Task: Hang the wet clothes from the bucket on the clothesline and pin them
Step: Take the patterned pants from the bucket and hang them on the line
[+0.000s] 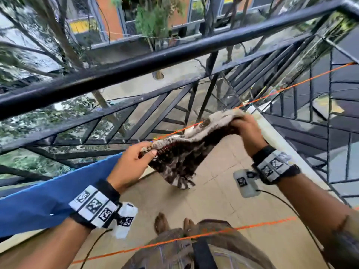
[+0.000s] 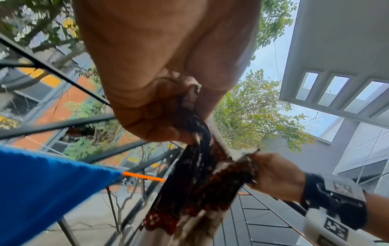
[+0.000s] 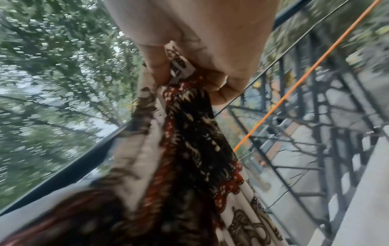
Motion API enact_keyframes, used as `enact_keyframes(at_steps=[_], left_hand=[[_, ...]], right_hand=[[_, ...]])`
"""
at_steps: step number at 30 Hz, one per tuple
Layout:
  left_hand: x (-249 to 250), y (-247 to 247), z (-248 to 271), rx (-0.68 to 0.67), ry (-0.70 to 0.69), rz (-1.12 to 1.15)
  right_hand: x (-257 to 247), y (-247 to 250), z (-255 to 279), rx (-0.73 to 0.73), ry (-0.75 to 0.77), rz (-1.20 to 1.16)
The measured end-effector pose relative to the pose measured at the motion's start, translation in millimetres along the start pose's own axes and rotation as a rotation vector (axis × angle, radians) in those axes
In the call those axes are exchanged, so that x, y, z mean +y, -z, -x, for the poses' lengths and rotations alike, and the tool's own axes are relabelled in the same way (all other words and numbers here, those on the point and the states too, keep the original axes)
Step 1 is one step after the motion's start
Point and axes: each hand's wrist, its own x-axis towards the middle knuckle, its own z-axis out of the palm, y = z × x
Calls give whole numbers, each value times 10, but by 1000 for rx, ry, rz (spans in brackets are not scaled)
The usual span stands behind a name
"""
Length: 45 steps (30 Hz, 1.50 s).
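Head view puts the black railing (image 1: 155, 61) widest before you, then the blue cloth (image 1: 38, 206) already hung at left. Your patterned cloth (image 1: 184, 152) stretches along the orange clothesline (image 1: 291, 86), bunched right at it. Your left hand (image 1: 130, 164) pinches one end, your right hand (image 1: 246, 131) grips the other; no pegs visible.

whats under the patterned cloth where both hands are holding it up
The orange clothesline runs in under the patterned cloth between the left hand and right hand. The stretch beneath the fabric is covered. No pins show.
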Motion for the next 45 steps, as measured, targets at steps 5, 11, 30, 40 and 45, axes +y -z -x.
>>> enact_keyframes(at_steps=[5, 11, 30, 40, 45], left_hand=[[195, 402, 123, -78, -88, -7], [779, 658, 48, -75, -221, -27], [1368, 863, -1463, 712, -217, -335], [-13, -112, -1390, 348, 99, -523], [-370, -84, -1467, 4, 423, -685]], right_hand=[[-72, 321, 17, -8, 45, 163], [-692, 259, -227, -82, 171, 1], [-1419, -371, -2145, -219, 452, 212], [634, -296, -1907, -407, 46, 724], [1001, -239, -1993, -515, -75, 960]])
